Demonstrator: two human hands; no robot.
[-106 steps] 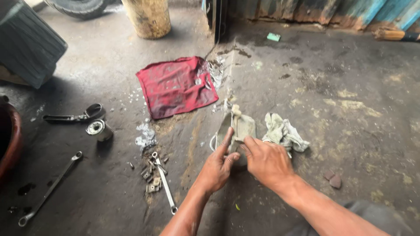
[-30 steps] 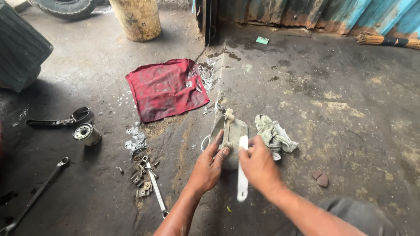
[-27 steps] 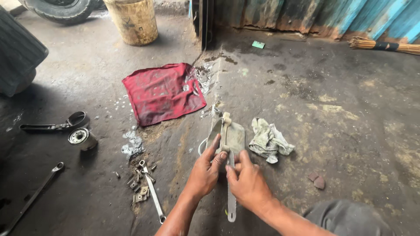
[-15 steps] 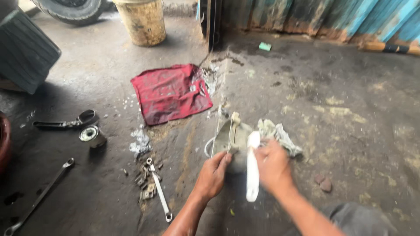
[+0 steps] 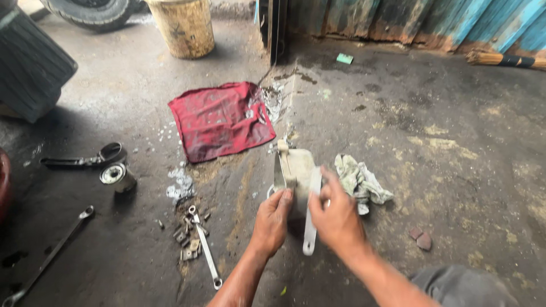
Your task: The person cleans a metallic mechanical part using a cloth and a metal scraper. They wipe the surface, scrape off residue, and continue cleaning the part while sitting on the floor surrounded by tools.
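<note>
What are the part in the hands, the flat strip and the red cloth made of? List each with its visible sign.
Part steadied by the left hand: probably cast metal, dull grey-beige, grimy, rigid edges.
Flat strip in the right hand: likely steel, pale, thin, straight, hole at its end; possibly a saw blade.
Red cloth: woven fabric, limp, creased, stained.

Grimy pale metal part (image 5: 298, 170) upright on floor, flat file (image 5: 310, 219) (whitish) against it
</note>
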